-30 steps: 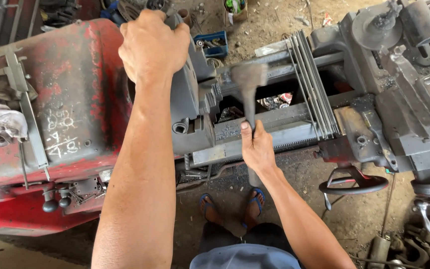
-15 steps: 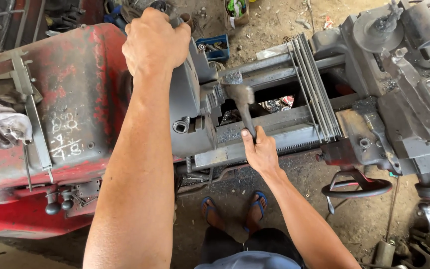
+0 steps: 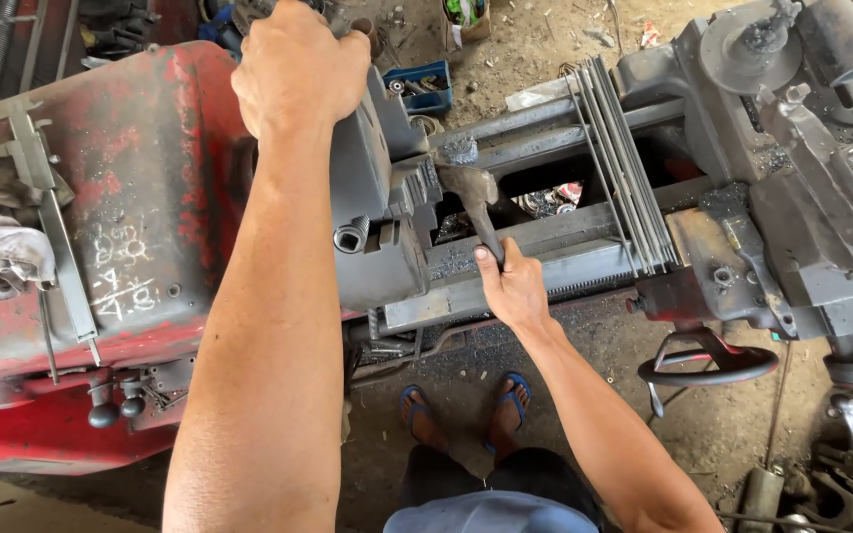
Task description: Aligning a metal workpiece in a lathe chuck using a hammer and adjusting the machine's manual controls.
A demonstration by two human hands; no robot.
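Your right hand (image 3: 517, 291) has its fingers closed on the hammer (image 3: 476, 202), its head against the lathe chuck (image 3: 382, 222) (left end of the bed); your left hand (image 3: 298, 69) grips the chuck's top. Hammering looks underway, unfinished.

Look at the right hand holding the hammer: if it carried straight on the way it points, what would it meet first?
Probably the grey chuck: the right hand aims the hammer head at its jaw side, though depth is unclear.

What I cannot see from here

My left hand (image 3: 298, 64) covers whatever it grips atop the chuck (image 3: 377, 212); my right hand (image 3: 513, 288) hides the hammer (image 3: 474, 197) handle's lower end. Past my fingers, the lathe's far end is cropped.
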